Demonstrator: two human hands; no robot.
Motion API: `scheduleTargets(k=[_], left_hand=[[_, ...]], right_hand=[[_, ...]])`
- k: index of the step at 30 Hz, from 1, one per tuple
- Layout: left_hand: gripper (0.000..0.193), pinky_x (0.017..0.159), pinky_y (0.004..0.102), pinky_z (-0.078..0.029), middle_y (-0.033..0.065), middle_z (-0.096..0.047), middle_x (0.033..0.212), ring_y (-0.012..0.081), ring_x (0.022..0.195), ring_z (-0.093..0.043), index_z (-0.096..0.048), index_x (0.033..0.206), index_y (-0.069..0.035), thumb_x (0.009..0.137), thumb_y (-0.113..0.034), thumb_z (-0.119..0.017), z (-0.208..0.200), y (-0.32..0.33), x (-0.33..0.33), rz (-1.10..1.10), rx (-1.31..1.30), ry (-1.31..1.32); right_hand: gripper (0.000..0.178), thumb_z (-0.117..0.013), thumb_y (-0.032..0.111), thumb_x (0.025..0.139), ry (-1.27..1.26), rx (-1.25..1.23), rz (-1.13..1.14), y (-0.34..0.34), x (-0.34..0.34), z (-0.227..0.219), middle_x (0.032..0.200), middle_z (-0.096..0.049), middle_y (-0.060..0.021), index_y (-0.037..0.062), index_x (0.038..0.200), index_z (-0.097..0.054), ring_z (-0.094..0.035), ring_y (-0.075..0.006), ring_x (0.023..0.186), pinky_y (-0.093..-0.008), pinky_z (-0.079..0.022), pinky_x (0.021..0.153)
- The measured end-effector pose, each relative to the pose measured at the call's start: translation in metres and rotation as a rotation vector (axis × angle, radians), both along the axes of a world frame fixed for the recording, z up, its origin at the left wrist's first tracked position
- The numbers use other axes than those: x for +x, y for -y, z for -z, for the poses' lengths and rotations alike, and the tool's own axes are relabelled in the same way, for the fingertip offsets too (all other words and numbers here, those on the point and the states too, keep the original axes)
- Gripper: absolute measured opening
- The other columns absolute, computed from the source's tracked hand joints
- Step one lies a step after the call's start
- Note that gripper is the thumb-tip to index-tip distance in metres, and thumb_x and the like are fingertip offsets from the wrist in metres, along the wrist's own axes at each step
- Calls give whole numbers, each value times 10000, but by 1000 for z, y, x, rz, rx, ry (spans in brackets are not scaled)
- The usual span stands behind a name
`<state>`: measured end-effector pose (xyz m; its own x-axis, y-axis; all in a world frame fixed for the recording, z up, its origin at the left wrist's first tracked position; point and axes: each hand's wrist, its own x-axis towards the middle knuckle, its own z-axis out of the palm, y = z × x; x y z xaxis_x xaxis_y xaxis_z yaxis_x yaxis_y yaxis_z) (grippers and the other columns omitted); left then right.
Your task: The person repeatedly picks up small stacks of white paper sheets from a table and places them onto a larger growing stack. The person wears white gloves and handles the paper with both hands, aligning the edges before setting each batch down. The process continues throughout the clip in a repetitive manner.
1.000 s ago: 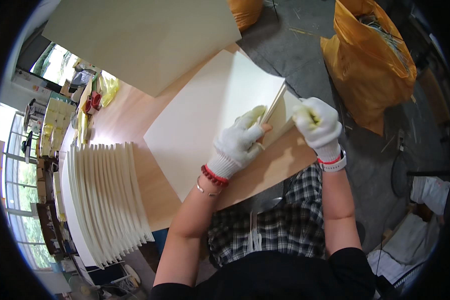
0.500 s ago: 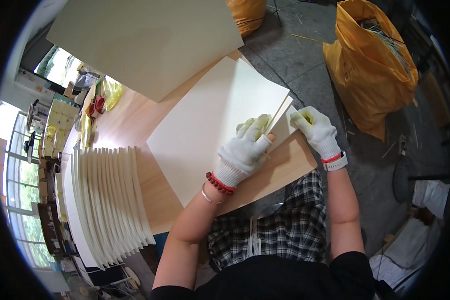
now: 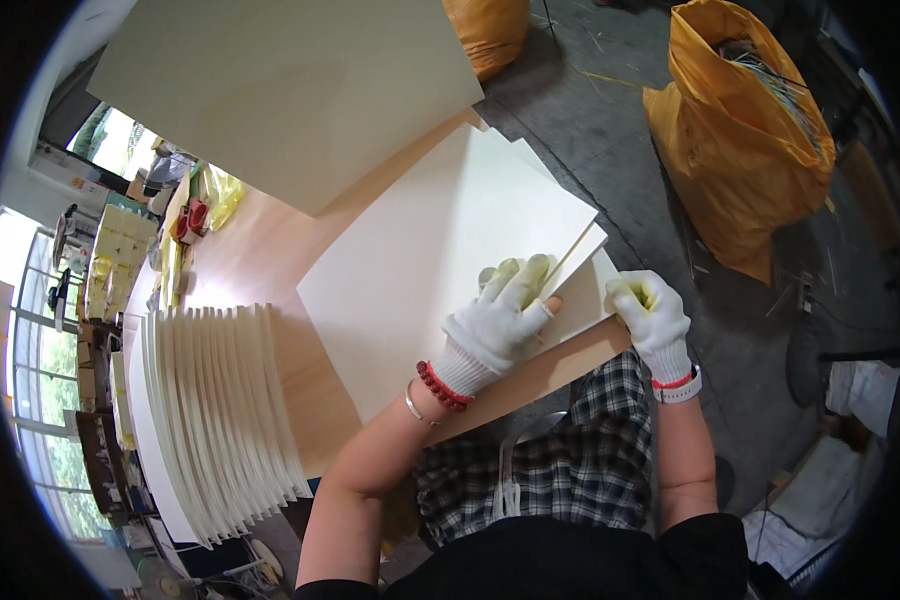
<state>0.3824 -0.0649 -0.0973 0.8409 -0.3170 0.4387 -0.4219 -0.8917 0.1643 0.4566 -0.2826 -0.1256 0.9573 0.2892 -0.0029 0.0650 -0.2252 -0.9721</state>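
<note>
Several large white sheets (image 3: 400, 270) overlap on the wooden table (image 3: 310, 420), their right edges fanned apart. My left hand (image 3: 495, 320), in a white knitted glove with a bare thumb tip, lies with outstretched fingers on the top sheets, its thumb along their near right edge. At the right corner of a lower sheet (image 3: 592, 300), my right hand (image 3: 652, 318), also gloved, pinches the sheet's edge between thumb and curled fingers. How many layers it grips is hidden.
A fanned stack of white sheets (image 3: 220, 420) stands at the left. A large pale board (image 3: 290, 90) covers the table's far side. Beyond the right edge, an orange sack (image 3: 730, 170) of scraps stands on the grey floor. Red-handled tools (image 3: 192, 218) lie far left.
My right hand has moved nearer and slightly right, drawing the lower sheet's corner out. The upper sheets and my left hand have also shifted slightly nearer and right.
</note>
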Motion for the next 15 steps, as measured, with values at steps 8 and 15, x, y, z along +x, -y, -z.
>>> scheduleTargets(k=[8,15], left_hand=[[578,681,337,-572,203,-534,1301,367,1017,-622,-563,1162,-192,650,53,-670,-1,-6,-1,9,-69,-61],[392,743,394,-563,173,-544,1283,383,1058,-603,-587,1042,-159,658,-102,-641,-12,-9,3,-11,-194,-203]], right_hand=[[173,-662,197,821,937,-610,-115,9,4,-27,632,-516,-88,59,738,-597,-535,-271,606,-387,-437,613],[252,-664,238,848,1033,-281,-231,-32,27,-60,593,-490,-88,57,694,-577,-507,-259,555,-356,-422,553]])
